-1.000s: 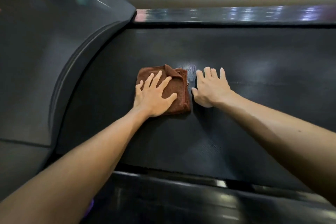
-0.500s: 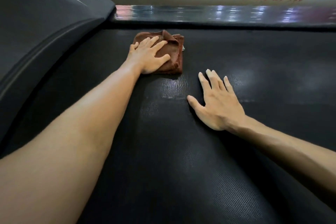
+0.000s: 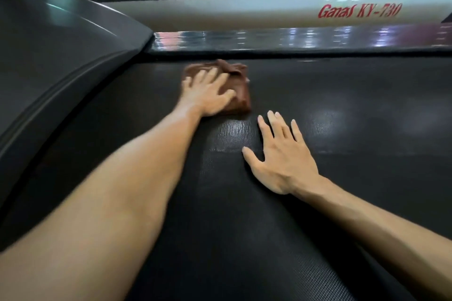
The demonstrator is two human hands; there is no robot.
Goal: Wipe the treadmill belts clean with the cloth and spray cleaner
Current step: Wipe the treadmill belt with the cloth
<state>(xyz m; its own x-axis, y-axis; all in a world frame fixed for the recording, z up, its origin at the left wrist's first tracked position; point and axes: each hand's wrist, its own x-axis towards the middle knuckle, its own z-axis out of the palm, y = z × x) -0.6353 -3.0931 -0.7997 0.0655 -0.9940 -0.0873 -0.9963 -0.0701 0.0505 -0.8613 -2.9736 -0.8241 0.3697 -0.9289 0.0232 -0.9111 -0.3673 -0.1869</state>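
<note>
The brown cloth [image 3: 238,90] lies on the treadmill belt [image 3: 342,110] near its far edge, under the left hand [image 3: 208,95], fingers spread flat on it. The right hand [image 3: 281,154] rests flat on the belt, holding nothing. The cloth seems soft and light, best pressed from above

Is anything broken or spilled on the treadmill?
Nothing looks broken or spilled. The left hand presses a brown cloth flat on the black belt, and the right hand rests open beside it. One shiny patch near the cloth could be damp cleaner or just light.
</note>
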